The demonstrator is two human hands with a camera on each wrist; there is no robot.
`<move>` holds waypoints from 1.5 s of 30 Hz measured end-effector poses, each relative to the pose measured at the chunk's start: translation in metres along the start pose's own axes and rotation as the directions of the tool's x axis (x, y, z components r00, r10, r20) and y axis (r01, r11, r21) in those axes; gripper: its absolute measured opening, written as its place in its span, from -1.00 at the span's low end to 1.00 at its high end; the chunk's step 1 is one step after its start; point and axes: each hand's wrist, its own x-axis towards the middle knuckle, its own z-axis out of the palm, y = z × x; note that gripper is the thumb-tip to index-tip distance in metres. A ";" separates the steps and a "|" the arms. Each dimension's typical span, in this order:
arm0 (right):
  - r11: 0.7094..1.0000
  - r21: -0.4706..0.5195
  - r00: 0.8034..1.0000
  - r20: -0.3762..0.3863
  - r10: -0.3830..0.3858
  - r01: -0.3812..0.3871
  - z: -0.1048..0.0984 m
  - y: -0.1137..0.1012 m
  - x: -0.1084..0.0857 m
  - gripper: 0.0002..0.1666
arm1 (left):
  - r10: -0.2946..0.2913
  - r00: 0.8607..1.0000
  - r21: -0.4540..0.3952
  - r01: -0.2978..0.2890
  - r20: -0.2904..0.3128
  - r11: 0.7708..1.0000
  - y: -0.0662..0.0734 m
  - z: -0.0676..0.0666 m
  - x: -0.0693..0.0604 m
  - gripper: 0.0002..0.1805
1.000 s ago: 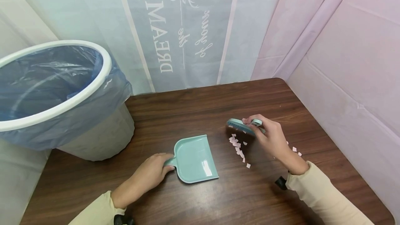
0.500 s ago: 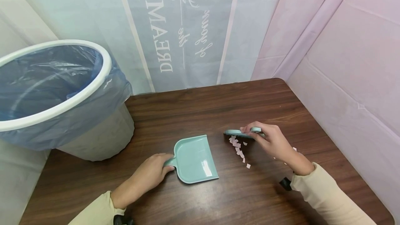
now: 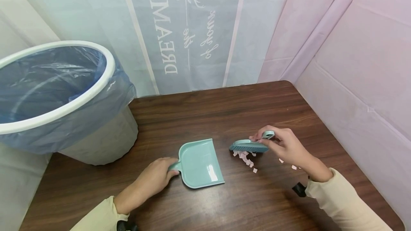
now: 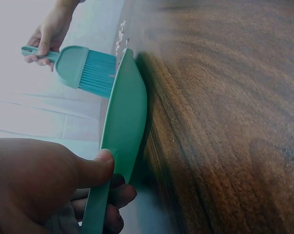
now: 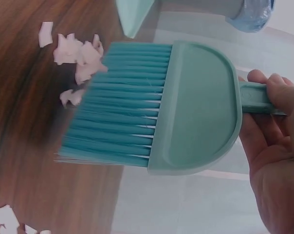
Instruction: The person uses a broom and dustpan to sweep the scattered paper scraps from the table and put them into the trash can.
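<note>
A mint-green dustpan [image 3: 198,163] lies on the brown table, its wide lip facing right. My left hand [image 3: 157,174] grips its handle, the thumb on top in the left wrist view. To the right, my right hand [image 3: 285,145] holds a small brush [image 5: 200,107] by its handle, with teal bristles [image 5: 120,107] pointing down at the table. A heap of pale pink paper scraps [image 3: 245,158] lies against the bristles, apart from the dustpan's lip. Other scraps [image 5: 6,218] lie on the table on the brush's other side, partly behind my right wrist in the head view.
At the left stands a large pale bin [image 3: 106,138] with a white rim [image 3: 110,63] and a blue plastic liner [image 3: 48,77]. A printed cloth [image 3: 199,38] hangs along the table's back edge, and a pale wall covering [image 3: 363,92] runs along the right.
My right hand and the brush have moved toward me. The bristles have pushed the far end of the scraps nearer, bunching them up. The left hand and dustpan have stayed still.
</note>
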 end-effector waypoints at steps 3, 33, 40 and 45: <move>1.000 0.018 1.000 0.017 -0.001 0.000 -0.005 -0.003 0.001 -0.53 | -0.002 1.000 0.000 0.002 0.004 1.000 0.000 0.000 0.000 -0.60; 0.979 0.155 0.957 0.276 0.086 -0.132 -0.021 0.009 -0.002 -0.56 | -0.013 1.000 0.005 0.013 0.010 1.000 0.001 0.001 0.001 -0.59; 0.955 0.296 0.984 0.177 -0.022 -0.032 -0.017 0.010 0.001 -0.57 | -0.019 1.000 0.004 0.019 0.016 1.000 0.001 0.000 0.001 -0.58; 0.974 0.220 0.999 0.022 0.049 -0.053 -0.015 0.003 0.000 -0.58 | -0.024 1.000 0.010 0.023 0.019 1.000 0.001 -0.001 0.001 -0.58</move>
